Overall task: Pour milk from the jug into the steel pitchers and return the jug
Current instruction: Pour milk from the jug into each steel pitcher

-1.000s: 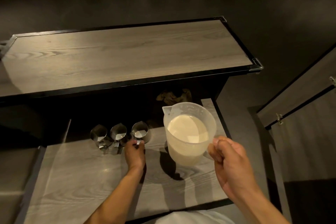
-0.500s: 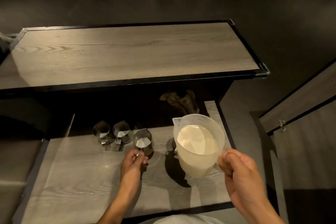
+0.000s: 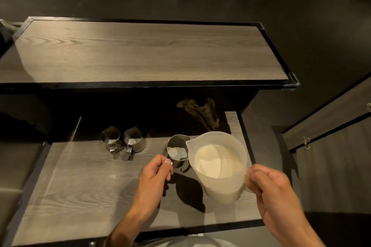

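A translucent plastic jug holding milk hangs above the lower wooden shelf, with my right hand gripping its handle. Its spout points left, over the rim of a steel pitcher. My left hand holds that pitcher by its handle. Two more steel pitchers stand side by side further left at the back of the shelf.
A long upper wooden counter with a black rim overhangs the back of the shelf. A crumpled brown cloth lies in the dark gap behind the jug. A cabinet door stands at the right.
My left hand pulled the rightmost pitcher away from the other two, toward the jug. The jug moved lower and its spout now sits by the pitcher's rim.
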Demonstrator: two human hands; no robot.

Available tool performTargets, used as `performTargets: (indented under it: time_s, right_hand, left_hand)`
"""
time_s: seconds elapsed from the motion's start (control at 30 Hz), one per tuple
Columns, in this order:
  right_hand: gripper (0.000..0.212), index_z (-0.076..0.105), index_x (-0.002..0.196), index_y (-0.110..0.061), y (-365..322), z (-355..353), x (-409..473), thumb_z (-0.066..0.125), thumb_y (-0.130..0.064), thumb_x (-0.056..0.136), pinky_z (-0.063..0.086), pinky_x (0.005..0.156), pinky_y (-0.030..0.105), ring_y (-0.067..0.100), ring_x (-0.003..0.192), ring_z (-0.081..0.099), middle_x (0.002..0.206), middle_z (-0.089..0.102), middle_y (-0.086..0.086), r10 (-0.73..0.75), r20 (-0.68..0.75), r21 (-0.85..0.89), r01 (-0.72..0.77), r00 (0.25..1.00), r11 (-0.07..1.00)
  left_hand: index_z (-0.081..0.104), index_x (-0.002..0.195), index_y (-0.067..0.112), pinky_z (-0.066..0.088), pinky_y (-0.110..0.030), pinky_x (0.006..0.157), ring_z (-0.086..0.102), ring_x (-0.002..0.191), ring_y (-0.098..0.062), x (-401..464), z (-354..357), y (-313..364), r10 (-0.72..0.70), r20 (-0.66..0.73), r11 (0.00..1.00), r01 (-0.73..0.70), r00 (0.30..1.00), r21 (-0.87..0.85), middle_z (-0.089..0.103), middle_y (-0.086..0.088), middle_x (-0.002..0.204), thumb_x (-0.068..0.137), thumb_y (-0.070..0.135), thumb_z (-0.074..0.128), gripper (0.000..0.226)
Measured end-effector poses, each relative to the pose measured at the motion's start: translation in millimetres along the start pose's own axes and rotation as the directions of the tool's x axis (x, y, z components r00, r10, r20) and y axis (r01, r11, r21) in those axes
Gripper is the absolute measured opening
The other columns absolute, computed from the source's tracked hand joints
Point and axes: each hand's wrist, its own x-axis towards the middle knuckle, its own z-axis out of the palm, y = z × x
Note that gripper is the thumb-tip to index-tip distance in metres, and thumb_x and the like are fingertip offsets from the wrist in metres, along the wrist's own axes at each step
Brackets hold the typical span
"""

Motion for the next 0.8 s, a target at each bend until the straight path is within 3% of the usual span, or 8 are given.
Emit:
performTargets:
  time_s: [0.13,0.27,0.43,0.57,0.8]
  right_hand:
    - [0.036,0.045,0.053,-0.004,-14,-6,-4,0.051,-0.01,0.088,0.035,0.067,0.036,0.017,0.058,0.036,0.053,0.038,0.008,-0.006,0.017,-0.032,0.007,1.0,0.999]
    - [0.038,0.046,0.05,-0.006,-23,-11,-4,0.053,-0.015,0.086,0.038,0.077,0.044,0.026,0.066,0.036,0.06,0.041,0.014,0.003,0.012,-0.117,-0.001,1.0,0.993]
    - [0.035,0.048,0.059,0.003,-31,-13,-7,0.052,-0.016,0.087,0.044,0.086,0.037,0.02,0.062,0.041,0.058,0.041,0.012,-0.018,0.029,-0.187,0.024,0.999,0.982]
    - [0.036,0.049,0.059,0.003,-31,-14,-7,0.052,-0.018,0.087,0.045,0.091,0.044,0.028,0.072,0.045,0.062,0.045,0.016,-0.024,0.036,-0.232,0.032,0.999,0.972]
    - [0.043,0.045,0.045,-0.014,-34,-8,-8,0.054,-0.017,0.087,0.043,0.079,0.031,0.019,0.062,0.042,0.047,0.041,-0.001,-0.013,0.035,-0.239,0.021,0.999,0.971]
  left_hand:
    - [0.055,0.072,0.01,0.045,-0.021,0.07,0.056,0.083,-0.034,-1,2,6,0.036,0.02,0.999,-0.036,0.999,0.016,0.055,-0.006,0.069,0.097,0.023,0.044,0.03]
    - [0.054,0.072,0.006,0.045,-0.033,0.083,0.055,0.085,-0.037,-1,8,9,0.035,0.042,0.999,-0.035,0.999,-0.008,0.052,-0.003,0.064,0.097,0.016,0.043,0.029]
    - [0.056,0.073,0.013,0.045,-0.045,0.088,0.054,0.083,-0.039,-7,13,10,0.044,0.055,0.999,-0.043,0.997,-0.027,0.051,-0.003,0.063,0.096,0.024,0.045,0.029]
    - [0.057,0.072,0.016,0.045,-0.04,0.089,0.054,0.087,-0.04,-13,15,11,0.026,0.059,0.998,-0.023,0.998,-0.052,0.051,-0.005,0.065,0.093,0.032,0.046,0.028]
    - [0.055,0.073,0.016,0.044,-0.028,0.086,0.056,0.091,-0.038,-15,16,5,-0.02,0.043,1.0,0.021,0.999,-0.022,0.051,-0.008,0.068,0.098,0.019,0.044,0.028]
